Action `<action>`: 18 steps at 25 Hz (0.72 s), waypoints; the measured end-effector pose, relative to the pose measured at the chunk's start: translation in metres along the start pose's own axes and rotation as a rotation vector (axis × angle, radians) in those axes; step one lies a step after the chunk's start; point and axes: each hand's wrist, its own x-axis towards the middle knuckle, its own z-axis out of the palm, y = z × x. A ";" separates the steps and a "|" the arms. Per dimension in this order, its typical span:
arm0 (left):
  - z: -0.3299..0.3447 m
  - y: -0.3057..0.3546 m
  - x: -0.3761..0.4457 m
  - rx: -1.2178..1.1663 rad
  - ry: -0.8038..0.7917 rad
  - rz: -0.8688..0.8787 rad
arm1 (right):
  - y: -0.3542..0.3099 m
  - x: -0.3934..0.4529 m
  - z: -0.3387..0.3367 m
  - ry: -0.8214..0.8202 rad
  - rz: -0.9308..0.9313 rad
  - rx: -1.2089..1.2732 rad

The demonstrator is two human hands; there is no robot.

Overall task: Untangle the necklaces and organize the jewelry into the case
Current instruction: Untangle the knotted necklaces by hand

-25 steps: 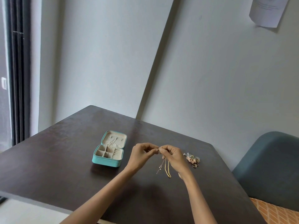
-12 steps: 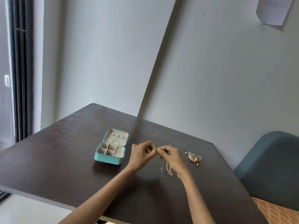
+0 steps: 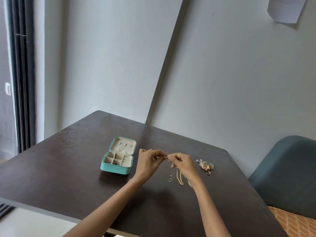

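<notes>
My left hand (image 3: pixel 148 163) and my right hand (image 3: pixel 183 164) meet fingertip to fingertip above the dark table (image 3: pixel 68 171), both pinching the top of the tangled necklaces. A thin silver chain with a small ring pendant (image 3: pixel 171 176) and a gold chain (image 3: pixel 179 177) hang from that pinch down to the tabletop. The teal jewelry case (image 3: pixel 118 158) lies open to the left of my left hand, with a chain in its cream interior. A small heap of loose jewelry (image 3: pixel 205 165) sits to the right of my right hand.
A blue-grey chair (image 3: pixel 289 175) stands at the table's right side. Grey walls meet behind the table's far corner. A dark window frame (image 3: pixel 22 74) runs down the left edge. A sheet of paper (image 3: pixel 285 9) hangs on the wall at the top right.
The two hands stay pinched together at the same spot. The hanging chains have swung slightly beneath my right hand. The camera view has shifted a little.
</notes>
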 end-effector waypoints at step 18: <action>-0.007 0.010 0.008 0.064 -0.089 0.038 | 0.002 -0.006 0.003 0.021 0.013 0.091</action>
